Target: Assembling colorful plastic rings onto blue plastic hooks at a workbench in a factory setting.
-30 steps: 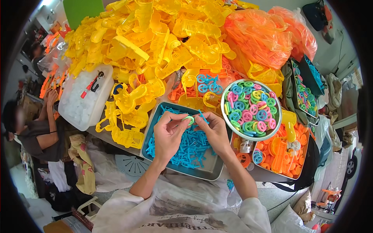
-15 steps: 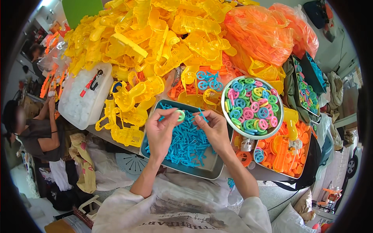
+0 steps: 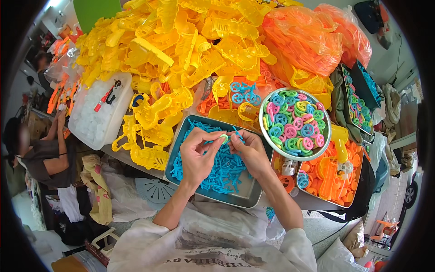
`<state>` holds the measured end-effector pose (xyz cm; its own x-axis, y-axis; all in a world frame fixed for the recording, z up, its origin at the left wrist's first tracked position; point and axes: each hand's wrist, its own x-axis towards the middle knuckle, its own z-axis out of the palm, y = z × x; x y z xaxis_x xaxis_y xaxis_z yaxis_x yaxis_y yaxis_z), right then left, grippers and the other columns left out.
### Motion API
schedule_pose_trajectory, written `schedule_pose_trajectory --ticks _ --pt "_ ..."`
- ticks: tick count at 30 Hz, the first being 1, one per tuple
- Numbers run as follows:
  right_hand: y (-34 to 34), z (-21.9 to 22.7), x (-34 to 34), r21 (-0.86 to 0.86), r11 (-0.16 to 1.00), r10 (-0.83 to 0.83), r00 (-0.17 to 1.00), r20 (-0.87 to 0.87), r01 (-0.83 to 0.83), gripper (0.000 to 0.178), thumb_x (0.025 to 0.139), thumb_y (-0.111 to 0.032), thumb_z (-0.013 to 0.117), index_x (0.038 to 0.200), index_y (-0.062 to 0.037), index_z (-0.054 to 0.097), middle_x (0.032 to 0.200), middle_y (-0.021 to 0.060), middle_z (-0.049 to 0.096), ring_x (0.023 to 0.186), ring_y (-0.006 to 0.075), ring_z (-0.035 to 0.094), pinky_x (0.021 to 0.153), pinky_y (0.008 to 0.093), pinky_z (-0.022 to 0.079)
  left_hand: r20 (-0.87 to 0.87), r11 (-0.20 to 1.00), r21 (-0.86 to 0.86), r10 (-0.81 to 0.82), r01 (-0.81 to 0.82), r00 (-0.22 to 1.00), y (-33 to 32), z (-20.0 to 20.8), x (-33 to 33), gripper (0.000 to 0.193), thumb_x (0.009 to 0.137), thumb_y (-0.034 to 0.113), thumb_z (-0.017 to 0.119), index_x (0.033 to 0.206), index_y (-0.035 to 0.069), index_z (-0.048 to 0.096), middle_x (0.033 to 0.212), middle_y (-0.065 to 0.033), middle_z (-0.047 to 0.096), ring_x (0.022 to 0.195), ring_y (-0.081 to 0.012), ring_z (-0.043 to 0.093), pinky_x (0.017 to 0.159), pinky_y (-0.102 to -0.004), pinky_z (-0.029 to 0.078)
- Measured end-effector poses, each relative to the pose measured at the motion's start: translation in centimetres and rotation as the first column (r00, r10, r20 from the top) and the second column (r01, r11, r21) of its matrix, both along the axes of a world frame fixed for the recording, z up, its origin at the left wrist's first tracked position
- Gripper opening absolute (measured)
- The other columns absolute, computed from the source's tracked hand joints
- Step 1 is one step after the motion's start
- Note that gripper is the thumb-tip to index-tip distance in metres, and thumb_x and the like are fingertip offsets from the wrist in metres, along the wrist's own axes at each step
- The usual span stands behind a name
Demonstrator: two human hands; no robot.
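Over a dark metal tray (image 3: 247, 199) my two hands meet, fingertips almost touching. Between thumb and fingers my left hand (image 3: 198, 152) pinches a small light-green plastic wheel (image 3: 224, 138). My right hand (image 3: 250, 152) pinches a blue plastic axle piece (image 3: 237, 133), its end pointing up past the fingers. Whether the wheel and the blue piece touch is hidden by my fingertips. Beneath both hands, many thin blue plastic pieces (image 3: 217, 174) fill most of the tray. Right of the tray, a round metal bowl (image 3: 327, 144) holds colourful wheels (image 3: 297, 124).
Yellow plastic shells (image 3: 181, 50) are heaped across the back. A white tub (image 3: 93, 140) with clear parts stands left, red-handled cutters (image 3: 106, 97) on it. Orange parts (image 3: 349, 181) fill a tray at right; blue wheeled frames (image 3: 244, 94) lie behind mine. Another person (image 3: 47, 158) works far left.
My left hand has moved right with the green wheel, bringing it up against my right fingertips. My right hand has shifted only slightly, still pinching the blue piece.
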<state>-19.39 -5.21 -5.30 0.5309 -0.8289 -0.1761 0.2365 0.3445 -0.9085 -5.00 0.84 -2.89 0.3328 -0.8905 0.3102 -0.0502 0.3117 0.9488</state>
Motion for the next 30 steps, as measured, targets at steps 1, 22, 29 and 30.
schedule_pose_trajectory --ticks 1,22,29,30 --pt "0.0 0.0 0.0 0.085 0.996 0.017 1.0 0.01 -0.018 0.019 0.095 -0.024 0.062 0.1 -0.0056 0.061 0.086 -0.0001 0.062 0.077 0.0076 0.055 0.073 0.025 0.045 -0.001 1.0 0.0 0.0 0.0 1.0 0.0 0.1 -0.1 0.01 0.084 -0.007 0.068 0.093 -0.004 0.067 0.093 -0.0064 0.057 0.09 -0.0151 0.065 0.075 -0.0231 0.056" --pt "0.5 1.5 0.3 -0.104 0.994 -0.037 0.999 -0.031 0.033 0.024 0.088 -0.011 0.07 0.107 0.0003 0.059 0.09 0.0058 0.065 0.079 0.0112 0.065 0.068 0.0232 0.053 -0.214 0.965 0.255 0.003 0.053 0.977 -0.1 0.7 1.1 0.02 0.093 0.008 0.063 0.109 -0.001 0.068 0.095 -0.0053 0.062 0.087 -0.0112 0.064 0.075 -0.0244 0.055" --pt "1.1 2.6 0.6 -0.707 0.706 -0.355 0.879 -0.317 0.03 0.016 0.079 -0.006 0.077 0.091 0.0004 0.068 0.074 0.0096 0.067 0.069 0.0152 0.065 0.059 0.0288 0.05 -0.145 0.983 0.183 0.0 0.027 0.989 0.2 0.8 1.0 0.02 0.092 0.01 0.064 0.108 -0.002 0.068 0.095 -0.005 0.061 0.088 -0.0122 0.063 0.077 -0.0263 0.057" --pt "0.9 2.3 0.6 -0.707 0.706 -0.355 0.879 -0.317 0.03 0.016 0.079 -0.006 0.077 0.091 0.0004 0.068 0.074 0.0096 0.067 0.069 0.0152 0.065 0.059 0.0288 0.05 -0.117 0.982 0.186 0.0 0.022 0.993 0.2 0.7 1.0 0.02 0.092 0.007 0.063 0.109 -0.002 0.068 0.095 -0.0052 0.06 0.087 -0.0112 0.063 0.077 -0.0245 0.056"
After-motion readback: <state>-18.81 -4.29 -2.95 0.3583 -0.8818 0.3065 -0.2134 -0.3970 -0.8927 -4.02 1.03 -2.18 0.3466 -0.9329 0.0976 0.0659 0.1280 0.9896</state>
